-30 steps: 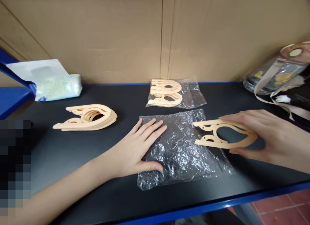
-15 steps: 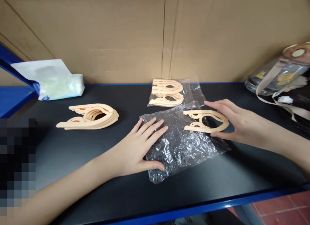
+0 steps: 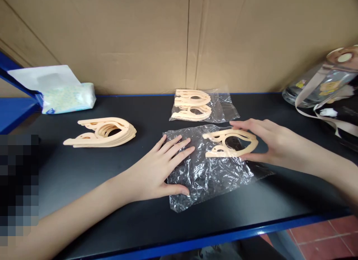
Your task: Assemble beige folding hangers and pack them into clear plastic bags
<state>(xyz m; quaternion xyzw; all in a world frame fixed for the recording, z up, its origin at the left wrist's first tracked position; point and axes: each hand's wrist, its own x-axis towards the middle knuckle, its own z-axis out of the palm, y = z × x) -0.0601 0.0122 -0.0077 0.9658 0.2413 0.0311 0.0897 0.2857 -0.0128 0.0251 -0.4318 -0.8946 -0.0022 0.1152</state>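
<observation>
Left hand [image 3: 156,170], fingers spread flat, presses down a clear bag [image 3: 207,181]; across from it, the right hand [image 3: 276,144], half curled, pinches one folded hanger [image 3: 229,152] over the bag. Its prongs look part-way inside, rounded end apparently out; long axis crosswise, prongs pointing at the left hand. Beyond that hand, a hanger stack [image 3: 97,141] lies unbagged; farthest, between both hands, a second bag [image 3: 222,106] already holds some.
</observation>
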